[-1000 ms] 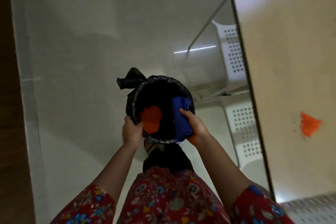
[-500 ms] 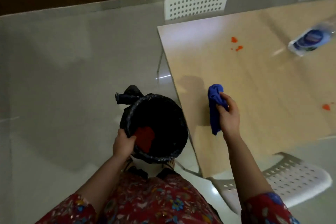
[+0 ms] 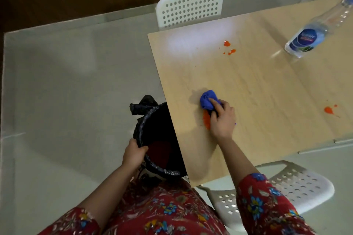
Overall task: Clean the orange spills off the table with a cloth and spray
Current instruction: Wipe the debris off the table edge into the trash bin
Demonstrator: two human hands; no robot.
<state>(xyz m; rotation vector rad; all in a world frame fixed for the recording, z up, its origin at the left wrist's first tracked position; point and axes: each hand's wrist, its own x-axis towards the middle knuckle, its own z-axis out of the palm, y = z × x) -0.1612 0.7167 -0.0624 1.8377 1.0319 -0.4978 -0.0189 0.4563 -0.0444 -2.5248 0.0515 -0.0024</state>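
Pale wood-grain worktop [image 3: 257, 82] over a grey tiled floor [image 3: 76, 82]. We note the right hand [image 3: 222, 118] curled round a crumpled blue cloth [image 3: 207, 99], which rests on the worktop near its left edge. An orange smear [image 3: 206, 120] lies just beside the cloth, partly under the hand. Small orange spots [image 3: 227, 44] sit farther off, and another orange blot [image 3: 328, 109] well right. A clear plastic bottle with blue label [image 3: 305, 38] sits far right. The left hand [image 3: 133, 153] grips the rim of a black bag-lined bin [image 3: 141, 126] at the worktop's edge.
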